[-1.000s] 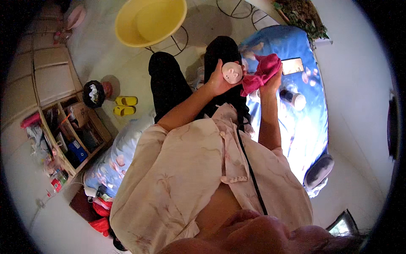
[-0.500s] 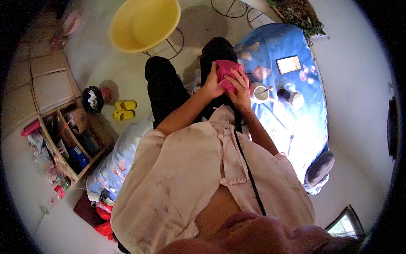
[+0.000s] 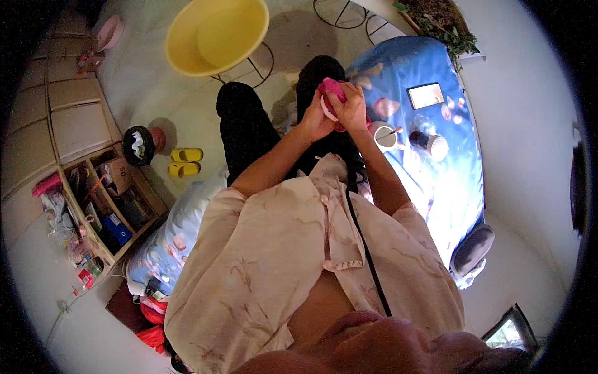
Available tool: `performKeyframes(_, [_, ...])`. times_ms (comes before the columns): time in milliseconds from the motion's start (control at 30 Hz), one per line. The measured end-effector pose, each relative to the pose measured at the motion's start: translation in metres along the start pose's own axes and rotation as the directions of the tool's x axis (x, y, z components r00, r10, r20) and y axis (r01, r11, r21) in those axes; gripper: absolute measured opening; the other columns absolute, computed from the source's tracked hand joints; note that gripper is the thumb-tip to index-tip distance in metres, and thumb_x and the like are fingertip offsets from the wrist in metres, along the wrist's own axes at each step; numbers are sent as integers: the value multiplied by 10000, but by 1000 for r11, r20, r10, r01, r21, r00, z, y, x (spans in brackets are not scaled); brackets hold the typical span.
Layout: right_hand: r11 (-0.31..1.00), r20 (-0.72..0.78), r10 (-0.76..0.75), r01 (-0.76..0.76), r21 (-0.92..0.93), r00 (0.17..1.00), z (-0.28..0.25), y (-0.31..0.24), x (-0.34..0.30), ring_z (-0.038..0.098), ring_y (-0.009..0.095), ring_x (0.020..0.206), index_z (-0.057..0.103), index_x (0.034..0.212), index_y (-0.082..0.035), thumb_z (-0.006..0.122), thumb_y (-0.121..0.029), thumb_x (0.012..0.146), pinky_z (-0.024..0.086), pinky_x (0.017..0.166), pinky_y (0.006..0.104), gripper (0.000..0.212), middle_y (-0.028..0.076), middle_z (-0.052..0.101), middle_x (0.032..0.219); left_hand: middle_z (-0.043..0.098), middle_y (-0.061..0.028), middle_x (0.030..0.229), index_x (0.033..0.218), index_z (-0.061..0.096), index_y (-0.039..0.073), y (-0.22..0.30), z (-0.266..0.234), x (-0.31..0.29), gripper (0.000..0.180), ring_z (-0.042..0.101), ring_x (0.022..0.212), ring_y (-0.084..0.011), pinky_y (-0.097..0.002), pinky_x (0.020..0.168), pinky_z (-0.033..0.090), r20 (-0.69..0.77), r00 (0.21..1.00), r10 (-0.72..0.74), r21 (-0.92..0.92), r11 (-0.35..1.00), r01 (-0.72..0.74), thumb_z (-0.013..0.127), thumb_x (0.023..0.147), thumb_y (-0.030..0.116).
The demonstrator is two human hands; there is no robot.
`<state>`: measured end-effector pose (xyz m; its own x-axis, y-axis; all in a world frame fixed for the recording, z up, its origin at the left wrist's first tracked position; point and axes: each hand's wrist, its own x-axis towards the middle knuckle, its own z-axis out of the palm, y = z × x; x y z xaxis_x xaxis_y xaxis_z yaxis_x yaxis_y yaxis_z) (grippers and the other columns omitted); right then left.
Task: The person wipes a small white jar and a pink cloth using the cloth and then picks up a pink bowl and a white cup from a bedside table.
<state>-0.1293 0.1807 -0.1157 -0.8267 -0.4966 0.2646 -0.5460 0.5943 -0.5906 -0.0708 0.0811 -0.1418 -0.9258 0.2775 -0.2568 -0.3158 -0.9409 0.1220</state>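
Above my knees, both hands are closed around a bunched pink cloth (image 3: 333, 88). My left hand (image 3: 316, 119) grips it from the left, next to a pale curved edge (image 3: 327, 108) showing at the cloth; what object that edge belongs to is mostly hidden. From the right, my right hand (image 3: 353, 107) presses its fingers into the cloth. Just right of that hand stands a white cup (image 3: 381, 138) with a thin stick or spoon handle in it. Beyond the cup is a dark jar with a white lid (image 3: 438, 148).
The cup, jar and a phone (image 3: 425, 96) rest on blue floral bedding (image 3: 389, 62). A yellow basin (image 3: 218, 37) sits on a wire stand ahead. To the left are yellow slippers (image 3: 184, 162), a black bin (image 3: 129, 146) and an open wooden drawer unit (image 3: 111, 202).
My hands have turned the pink cloth and bunched it tighter. My right hand has gone from lying flat over it to gripping it, and a pale edge now shows.
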Motion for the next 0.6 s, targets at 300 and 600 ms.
performKeyframes(300, [975,-44,52,-42,217,998,-11,2,-43,503,390,1139,560,1246,-65,631,-195,856,385,988,452,417,194,533,1265,483,-90,1372,1383,404,100,-1,-3,-4,652,451,1270,-264,-408,1106,302,-48,999,21,-23,999,-22,128,992,543])
performKeyframes(600, [990,91,-134,138,-39,987,-17,-25,-24,448,338,1184,599,1220,-196,711,-228,707,356,1000,430,526,56,505,1306,480,-85,1364,1362,434,117,4,-21,0,607,462,1255,-241,-410,1088,335,130,988,82,15,996,-84,210,991,542])
